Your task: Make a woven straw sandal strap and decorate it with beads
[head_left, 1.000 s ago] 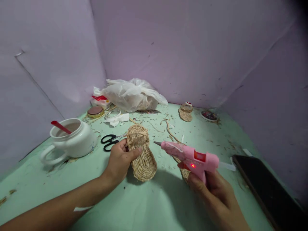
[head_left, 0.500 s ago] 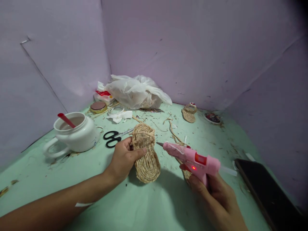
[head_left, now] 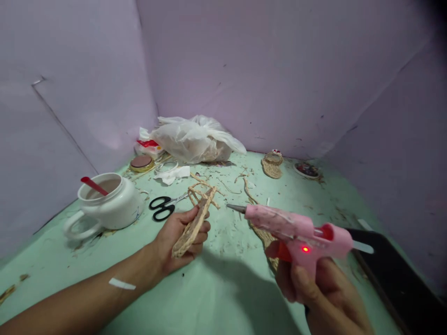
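Pinches a tilted twine sandal (head_left: 197,224) in the left hand (head_left: 175,236); grips a pink hot-glue gun (head_left: 286,228) in the right hand (head_left: 323,288), pointing its nozzle (head_left: 237,208) toward the sandal.

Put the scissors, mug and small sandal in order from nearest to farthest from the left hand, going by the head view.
1. Scissors: just beyond the left hand.
2. Mug: out to the left.
3. Small sandal: at the back, right of centre.
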